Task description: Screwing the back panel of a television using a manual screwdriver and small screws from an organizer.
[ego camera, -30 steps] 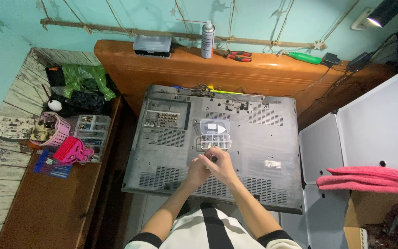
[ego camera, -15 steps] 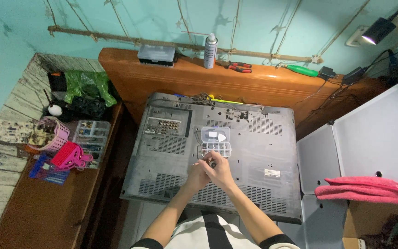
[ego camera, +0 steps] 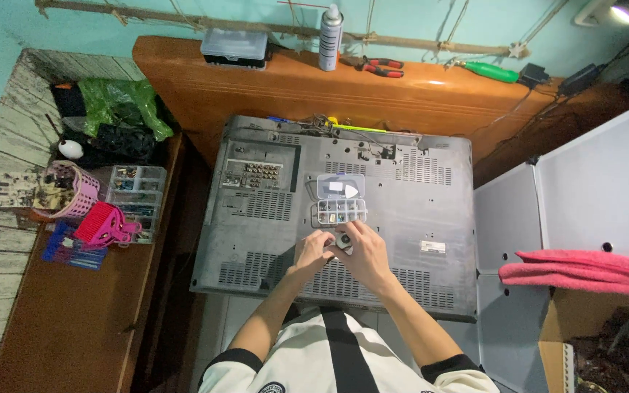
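A grey television lies back-side up in front of me. On it sits a small clear compartment box with its lid open, and small parts inside. Just below the box my left hand and my right hand are pressed together. Their fingertips pinch a small dark and white part. My fingers hide most of that part.
An orange wooden shelf behind holds a spray can, a grey case, red pliers and a green-handled screwdriver. At left are a pink basket, a clear organizer and a green bag. A pink cloth lies at right.
The view has shifted slightly. Both hands stay together just below the clear box, still working the small part between the fingertips.
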